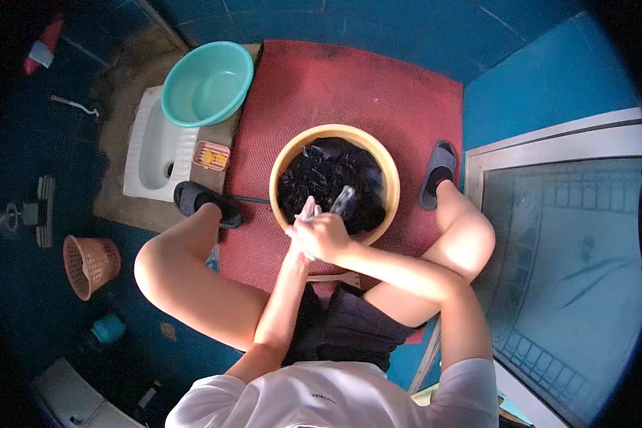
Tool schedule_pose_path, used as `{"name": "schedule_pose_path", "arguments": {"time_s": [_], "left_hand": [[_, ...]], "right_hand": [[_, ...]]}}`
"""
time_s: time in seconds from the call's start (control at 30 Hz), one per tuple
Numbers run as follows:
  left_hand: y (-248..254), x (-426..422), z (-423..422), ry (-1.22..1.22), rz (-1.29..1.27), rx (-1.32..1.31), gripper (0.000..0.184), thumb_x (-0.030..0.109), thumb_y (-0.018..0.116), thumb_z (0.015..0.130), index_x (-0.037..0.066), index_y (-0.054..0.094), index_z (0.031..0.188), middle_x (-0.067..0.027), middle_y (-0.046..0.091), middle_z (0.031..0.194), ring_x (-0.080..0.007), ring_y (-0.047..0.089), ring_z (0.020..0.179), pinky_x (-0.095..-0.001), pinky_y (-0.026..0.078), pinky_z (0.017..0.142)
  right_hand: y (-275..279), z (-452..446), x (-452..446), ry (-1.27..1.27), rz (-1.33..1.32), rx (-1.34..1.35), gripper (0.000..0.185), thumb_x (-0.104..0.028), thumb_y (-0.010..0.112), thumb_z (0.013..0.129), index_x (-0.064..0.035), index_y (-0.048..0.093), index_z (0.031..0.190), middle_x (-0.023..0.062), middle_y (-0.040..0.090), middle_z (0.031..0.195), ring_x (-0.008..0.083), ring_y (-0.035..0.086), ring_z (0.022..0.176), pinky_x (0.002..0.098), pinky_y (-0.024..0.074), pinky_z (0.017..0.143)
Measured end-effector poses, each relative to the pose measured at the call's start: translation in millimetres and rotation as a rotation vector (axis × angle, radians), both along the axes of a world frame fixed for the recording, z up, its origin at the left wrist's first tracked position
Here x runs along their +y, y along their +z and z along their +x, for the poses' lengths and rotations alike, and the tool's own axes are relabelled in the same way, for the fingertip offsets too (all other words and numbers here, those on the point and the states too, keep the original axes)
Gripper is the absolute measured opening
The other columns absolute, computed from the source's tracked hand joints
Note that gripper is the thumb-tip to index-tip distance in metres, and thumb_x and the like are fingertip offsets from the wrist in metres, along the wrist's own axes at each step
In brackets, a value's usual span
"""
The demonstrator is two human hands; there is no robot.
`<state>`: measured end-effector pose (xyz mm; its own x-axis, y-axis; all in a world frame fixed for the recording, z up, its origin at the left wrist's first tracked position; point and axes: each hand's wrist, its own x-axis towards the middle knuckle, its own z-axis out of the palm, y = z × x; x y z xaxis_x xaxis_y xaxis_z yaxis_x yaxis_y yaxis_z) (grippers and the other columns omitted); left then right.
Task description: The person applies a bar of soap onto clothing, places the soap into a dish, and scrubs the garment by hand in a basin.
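Observation:
A yellow basin (284, 153) stands on the red mat between my feet, with wet black cloth (328, 167) heaped in it. Over its near rim my two hands meet. My right hand (324, 235) is closed on a bunched piece of dark, soapy cloth (344, 202), which sticks up beyond its knuckles. My left hand (307, 220) lies against it, foamy, its fingers pressed together and partly covered by the right; what they hold is hidden.
A green basin (207, 84) rests at the edge of the squat toilet (150, 157), near a pink soap dish (211, 155) with yellow pieces. A woven basket (91, 265) stands at the left. A glass-paned door (571, 271) fills the right side. My slippered feet flank the yellow basin.

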<state>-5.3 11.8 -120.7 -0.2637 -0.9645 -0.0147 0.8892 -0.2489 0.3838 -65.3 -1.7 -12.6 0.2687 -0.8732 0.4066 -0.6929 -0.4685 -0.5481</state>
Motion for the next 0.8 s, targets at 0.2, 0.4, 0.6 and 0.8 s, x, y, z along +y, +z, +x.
{"name": "schedule_pose_path", "arguments": {"time_s": [0.2, 0.4, 0.6, 0.8], "left_hand": [[20.0, -8.5, 22.0, -0.316, 0.292, -0.584, 0.034, 0.038, 0.042, 0.087, 0.007, 0.056, 0.089, -0.0021, 0.055, 0.081, -0.0108, 0.048, 0.068, -0.0249, 0.040, 0.060], [99.1, -18.3, 12.9, -0.346, 0.412, -0.919, 0.048, 0.035, 0.035, 0.090, 0.003, 0.036, 0.126, -0.0114, 0.051, 0.112, -0.0156, 0.048, 0.102, -0.0284, 0.036, 0.087], [48.4, -8.8, 11.2, -0.144, 0.371, -0.229, 0.036, 0.033, 0.034, 0.090, 0.007, 0.041, 0.114, -0.0034, 0.050, 0.107, -0.0128, 0.050, 0.096, -0.0291, 0.043, 0.080], [130.2, -29.9, 18.2, -0.343, 0.615, -0.158, 0.034, 0.037, 0.045, 0.086, 0.010, 0.051, 0.106, -0.0024, 0.058, 0.094, -0.0155, 0.057, 0.085, -0.0308, 0.048, 0.076]], "right_hand": [[24.1, -5.4, -17.8, -0.339, 0.118, 0.211, 0.027, -0.028, 0.047, 0.084, -0.0079, 0.053, 0.066, 0.0111, 0.053, 0.048, 0.0232, 0.057, 0.044, 0.0370, 0.0443, 0.042], [18.1, -15.8, -27.0, -0.272, 0.162, 0.049, 0.025, -0.022, 0.053, 0.082, -0.0076, 0.050, 0.062, 0.0095, 0.049, 0.043, 0.0209, 0.053, 0.038, 0.0327, 0.0402, 0.034], [1.5, -19.3, -30.7, -0.079, 0.091, 0.072, 0.018, -0.020, 0.053, 0.080, -0.0066, 0.054, 0.068, 0.0091, 0.054, 0.049, 0.0217, 0.056, 0.042, 0.0335, 0.0424, 0.037], [30.9, -29.7, -56.6, -0.209, 0.602, 0.030, 0.035, -0.035, 0.042, 0.086, -0.0063, 0.053, 0.070, 0.0147, 0.058, 0.061, 0.0317, 0.059, 0.060, 0.0432, 0.0445, 0.054]]}}
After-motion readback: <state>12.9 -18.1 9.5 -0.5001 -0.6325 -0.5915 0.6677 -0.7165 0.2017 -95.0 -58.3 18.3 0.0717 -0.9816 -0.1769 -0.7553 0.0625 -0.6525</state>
